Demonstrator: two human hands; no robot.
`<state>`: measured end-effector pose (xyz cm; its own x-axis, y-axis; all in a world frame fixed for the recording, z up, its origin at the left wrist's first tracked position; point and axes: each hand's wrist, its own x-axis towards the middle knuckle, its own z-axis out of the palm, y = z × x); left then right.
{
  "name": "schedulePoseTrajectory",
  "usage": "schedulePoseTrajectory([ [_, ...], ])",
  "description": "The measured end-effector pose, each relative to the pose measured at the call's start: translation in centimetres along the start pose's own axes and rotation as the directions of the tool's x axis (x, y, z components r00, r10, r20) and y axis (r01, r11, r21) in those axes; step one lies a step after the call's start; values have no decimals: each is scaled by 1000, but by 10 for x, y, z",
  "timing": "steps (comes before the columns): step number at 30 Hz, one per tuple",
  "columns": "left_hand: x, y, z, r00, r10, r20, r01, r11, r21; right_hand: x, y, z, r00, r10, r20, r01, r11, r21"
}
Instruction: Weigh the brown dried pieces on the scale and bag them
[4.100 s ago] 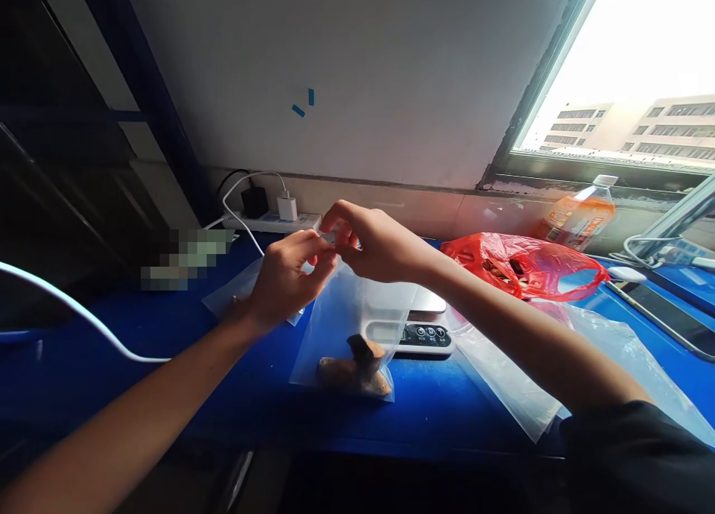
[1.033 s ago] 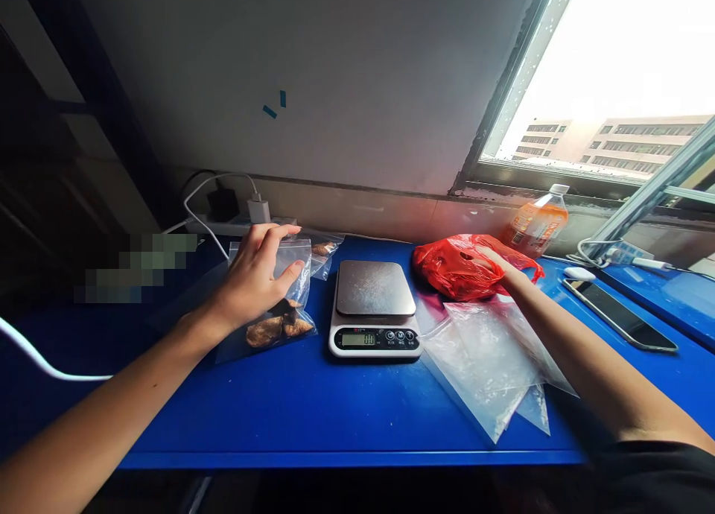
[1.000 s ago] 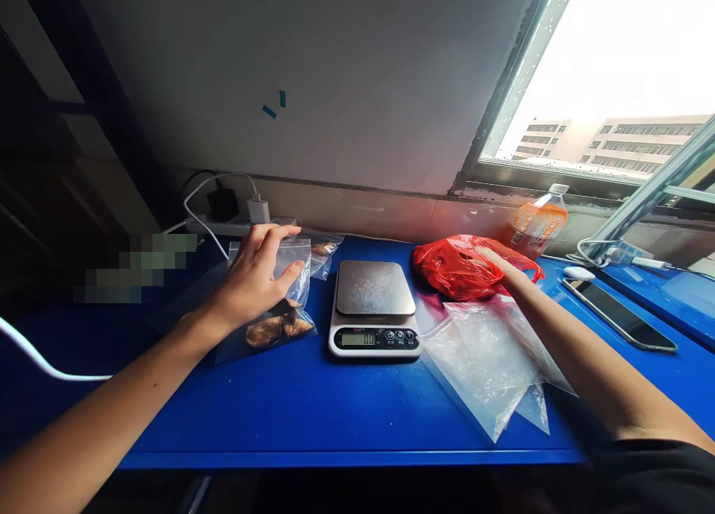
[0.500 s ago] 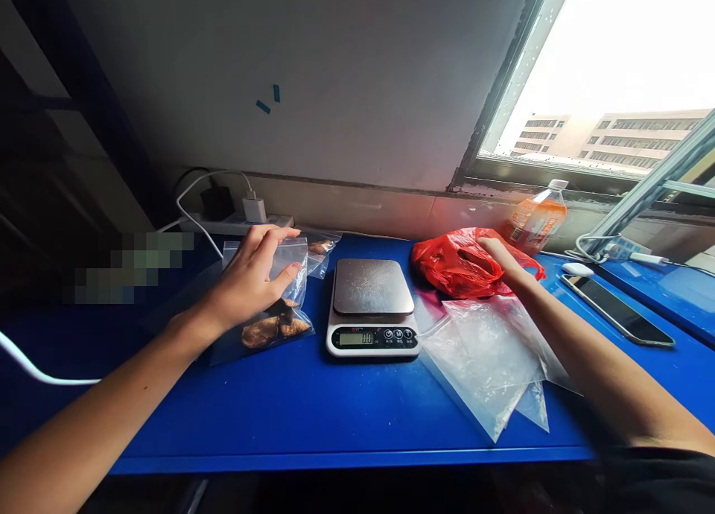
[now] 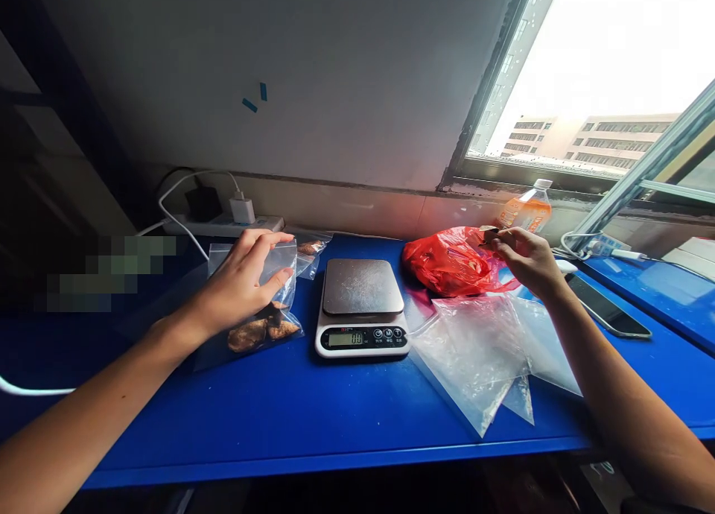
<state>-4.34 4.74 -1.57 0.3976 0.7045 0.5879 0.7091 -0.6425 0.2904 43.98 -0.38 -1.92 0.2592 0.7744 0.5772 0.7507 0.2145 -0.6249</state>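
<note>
Seemingly at a picking step, the right hand (image 5: 529, 259) is pinching a small dark piece (image 5: 488, 235) by the red plastic bag (image 5: 444, 264) near the desk's (image 5: 313, 406) back edge, next needing a steady grip, while the left hand (image 5: 241, 277) is hanging wide-fingered.

I get white glare through the window (image 5: 608, 52); the far left corner of the table (image 5: 257, 417) seems dim, pixelated.
</note>
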Motion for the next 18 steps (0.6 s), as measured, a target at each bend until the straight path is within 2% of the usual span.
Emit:
schedulePoseTrajectory([
  [3, 0, 2, -1, 999, -26, 25, 26, 1000, 0, -6, -19, 4, 995, 24, 99, -53, 955, 290],
  [5, 0, 3, -1, 998, -49, 49, 49, 999, 6, -8, -36, 8, 988, -21, 155, -40, 924, 381],
  [7, 0, 4, -1, 996, -59, 69, 59, 998, 8, -9, -56, 17, 973, -125, 193, 41, 920, 390],
  [10, 0, 4, 0, 995, -57, 84, 56, 998, 11, -13, -94, 44, 905, -362, 223, 329, 929, 172],
  [12, -1, 4, 0, 994, -62, 89, 60, 998, 16, -19, -117, 68, 843, -480, 242, 500, 865, -26],
  [14, -1, 4, 0, 991, -76, 109, 74, 997, 21, -26, -135, 91, 809, -520, 275, 567, 814, -127],
  [16, -2, 4, 0, 985, -91, 144, 88, 996, 27, -33, -145, 107, 807, -493, 327, 564, 807, -176],
  [18, -3, 4, 0, 978, -101, 184, 97, 995, 32, -38, -149, 113, 803, -437, 404, 541, 819, -189],
])
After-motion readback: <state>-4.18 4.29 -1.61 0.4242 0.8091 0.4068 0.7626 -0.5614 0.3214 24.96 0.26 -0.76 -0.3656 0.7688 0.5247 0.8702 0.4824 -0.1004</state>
